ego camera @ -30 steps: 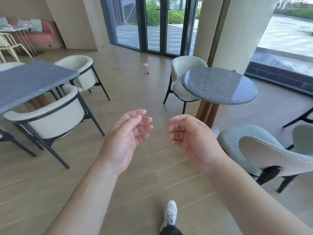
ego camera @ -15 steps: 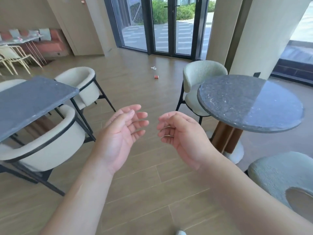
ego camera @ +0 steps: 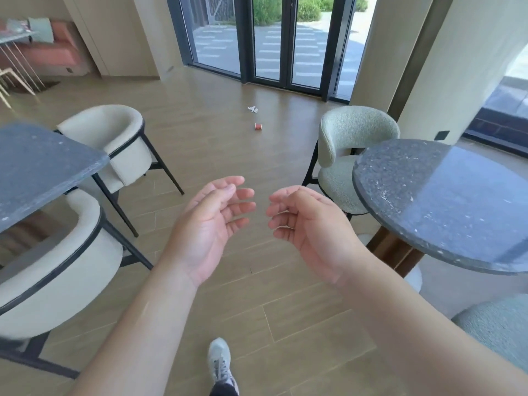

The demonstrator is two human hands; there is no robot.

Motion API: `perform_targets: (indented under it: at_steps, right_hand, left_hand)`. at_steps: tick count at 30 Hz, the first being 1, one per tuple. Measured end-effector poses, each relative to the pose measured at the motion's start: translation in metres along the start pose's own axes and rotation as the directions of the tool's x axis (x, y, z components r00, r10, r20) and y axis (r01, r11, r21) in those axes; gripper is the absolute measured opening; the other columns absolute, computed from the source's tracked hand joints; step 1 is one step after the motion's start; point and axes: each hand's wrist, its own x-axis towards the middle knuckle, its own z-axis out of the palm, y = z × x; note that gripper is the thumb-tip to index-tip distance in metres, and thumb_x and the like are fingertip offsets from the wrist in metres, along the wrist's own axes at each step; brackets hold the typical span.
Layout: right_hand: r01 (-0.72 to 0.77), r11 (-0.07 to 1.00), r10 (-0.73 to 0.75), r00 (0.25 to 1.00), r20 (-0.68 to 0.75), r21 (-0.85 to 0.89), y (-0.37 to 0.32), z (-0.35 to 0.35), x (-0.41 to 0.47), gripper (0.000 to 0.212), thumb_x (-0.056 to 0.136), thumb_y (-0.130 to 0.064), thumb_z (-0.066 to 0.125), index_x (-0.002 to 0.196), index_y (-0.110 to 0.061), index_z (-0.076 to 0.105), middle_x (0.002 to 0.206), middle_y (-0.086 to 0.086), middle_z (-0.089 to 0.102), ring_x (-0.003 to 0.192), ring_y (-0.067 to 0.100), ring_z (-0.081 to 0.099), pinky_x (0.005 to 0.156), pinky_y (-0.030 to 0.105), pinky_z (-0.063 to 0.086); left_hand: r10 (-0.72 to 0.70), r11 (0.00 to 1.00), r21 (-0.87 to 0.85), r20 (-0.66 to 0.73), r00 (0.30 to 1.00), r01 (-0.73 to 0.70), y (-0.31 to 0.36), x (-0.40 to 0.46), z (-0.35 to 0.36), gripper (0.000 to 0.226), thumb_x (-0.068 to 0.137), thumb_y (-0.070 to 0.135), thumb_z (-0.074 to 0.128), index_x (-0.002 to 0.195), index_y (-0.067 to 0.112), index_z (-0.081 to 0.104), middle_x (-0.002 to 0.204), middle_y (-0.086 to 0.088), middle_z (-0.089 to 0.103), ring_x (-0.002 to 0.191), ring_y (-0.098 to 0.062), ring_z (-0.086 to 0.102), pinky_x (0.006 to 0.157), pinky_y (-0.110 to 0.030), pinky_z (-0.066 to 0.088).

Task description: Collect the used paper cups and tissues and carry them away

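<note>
Both the left hand and right hand hang loosely curled, holding nothing; a red paper cup lies tipped beside a crumpled tissue on the floor near the glass doors

Likely a café or lounge; stone-topped tables; upholstered armchairs; glass doors.

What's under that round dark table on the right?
Under the round table a brown pedestal stands on a white base. A green chair is tucked partly beneath its edge; the tabletop covers the rest of the floor there.
</note>
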Motion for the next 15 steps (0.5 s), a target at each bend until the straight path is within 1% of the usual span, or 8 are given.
perform_targets:
  at_steps: [7, 12, 15]
  right_hand:
    - [0.058, 0.998, -0.058, 0.998, -0.031, -0.021, -0.001, 0.080, 0.152, 0.020, 0.082, -0.015, 0.048, 0.085, -0.015, 0.068, 0.077, 0.005, 0.067, 0.065, 0.017, 0.060, 0.063, 0.030, 0.045]
    - [0.091, 0.995, -0.092, 0.995, -0.036, -0.031, -0.010, 0.128, 0.240, 0.017, 0.078, -0.017, 0.052, 0.083, -0.016, 0.069, 0.076, 0.004, 0.067, 0.063, 0.017, 0.060, 0.061, 0.027, 0.047]
    - [0.085, 0.996, -0.087, 0.995, -0.056, -0.033, -0.009, 0.139, 0.283, 0.018, 0.078, -0.017, 0.052, 0.084, -0.015, 0.068, 0.077, 0.004, 0.067, 0.063, 0.017, 0.059, 0.060, 0.027, 0.046]
  left_hand:
    - [0.004, 0.999, -0.033, 0.085, 0.996, -0.002, 0.053, 0.145, -0.086, 0.024, 0.084, 0.027, 0.058, 0.105, 0.021, 0.068, 0.092, 0.002, 0.076, 0.082, -0.014, 0.071, 0.076, -0.033, 0.048]
    - [0.017, 0.999, -0.030, 0.130, 0.991, -0.013, 0.090, 0.229, -0.139, 0.017, 0.098, 0.020, 0.053, 0.108, 0.020, 0.066, 0.092, 0.002, 0.075, 0.082, -0.013, 0.071, 0.077, -0.032, 0.047]
    - [-0.009, 0.999, -0.035, 0.154, 0.988, 0.014, 0.100, 0.272, -0.158, 0.022, 0.089, 0.026, 0.057, 0.108, 0.021, 0.067, 0.093, 0.002, 0.075, 0.083, -0.013, 0.071, 0.075, -0.031, 0.049]
